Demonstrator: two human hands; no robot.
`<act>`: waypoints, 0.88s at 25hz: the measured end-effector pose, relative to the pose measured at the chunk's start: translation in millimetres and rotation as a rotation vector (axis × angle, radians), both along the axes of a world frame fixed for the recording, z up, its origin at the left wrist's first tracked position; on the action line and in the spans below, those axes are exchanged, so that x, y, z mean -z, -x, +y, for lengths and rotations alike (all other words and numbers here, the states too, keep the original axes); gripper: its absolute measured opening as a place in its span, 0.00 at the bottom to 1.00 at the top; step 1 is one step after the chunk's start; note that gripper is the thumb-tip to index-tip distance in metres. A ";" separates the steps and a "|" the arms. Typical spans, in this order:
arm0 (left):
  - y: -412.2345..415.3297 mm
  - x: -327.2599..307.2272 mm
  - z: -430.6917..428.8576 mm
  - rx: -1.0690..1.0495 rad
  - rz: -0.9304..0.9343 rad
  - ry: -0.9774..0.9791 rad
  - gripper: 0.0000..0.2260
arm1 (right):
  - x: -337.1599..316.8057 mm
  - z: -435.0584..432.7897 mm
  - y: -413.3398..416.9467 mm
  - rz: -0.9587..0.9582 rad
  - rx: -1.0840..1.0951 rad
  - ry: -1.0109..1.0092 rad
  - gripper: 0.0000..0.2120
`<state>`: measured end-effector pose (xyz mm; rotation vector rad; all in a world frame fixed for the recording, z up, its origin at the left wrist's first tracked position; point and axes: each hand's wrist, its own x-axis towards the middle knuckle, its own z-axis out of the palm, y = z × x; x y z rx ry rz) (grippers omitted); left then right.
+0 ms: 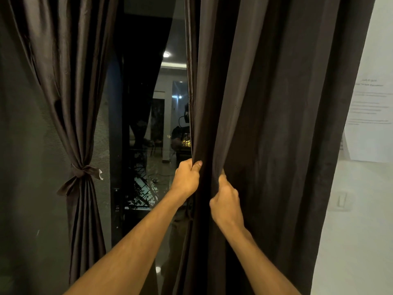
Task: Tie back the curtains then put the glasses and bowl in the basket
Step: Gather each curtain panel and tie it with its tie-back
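The dark brown right curtain (276, 124) hangs loose in long folds before the window. My left hand (187, 177) grips its inner edge at about waist height, thumb on top. My right hand (225, 201) grips a fold of the same curtain just to the right and a little lower. The left curtain (70, 92) is gathered and bound by a knotted tie-back (81, 172) of the same cloth. No glasses, bowl or basket are in view.
A dark glass door (144, 124) between the curtains reflects a lit room and a person. A white wall (361, 209) stands at the right with a paper sheet (370, 116) and a light switch (342, 200).
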<state>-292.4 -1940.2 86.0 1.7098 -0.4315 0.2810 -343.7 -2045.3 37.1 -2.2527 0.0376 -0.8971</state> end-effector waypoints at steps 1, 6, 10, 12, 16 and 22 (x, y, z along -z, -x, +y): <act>1.3 -0.1 -3.8 0.028 0.013 0.018 0.11 | 0.9 6.8 -2.7 0.016 -0.029 0.036 0.36; 4.7 1.7 -12.9 0.030 0.013 0.049 0.10 | 14.2 28.2 -20.7 -0.029 -0.036 0.123 0.38; 8.1 -1.1 -11.9 0.070 0.100 0.102 0.11 | 22.8 32.4 -24.7 -0.026 -0.051 0.115 0.38; 12.2 -4.5 -11.1 0.111 0.125 0.103 0.12 | 23.4 32.2 -23.9 -0.025 -0.048 0.122 0.38; 20.0 -9.9 -9.7 0.186 0.180 0.111 0.13 | 24.6 30.6 -26.0 -0.007 -0.003 0.172 0.38; 23.0 -9.4 -18.8 0.148 0.127 -0.006 0.04 | 28.2 31.3 -26.3 0.110 0.063 0.084 0.18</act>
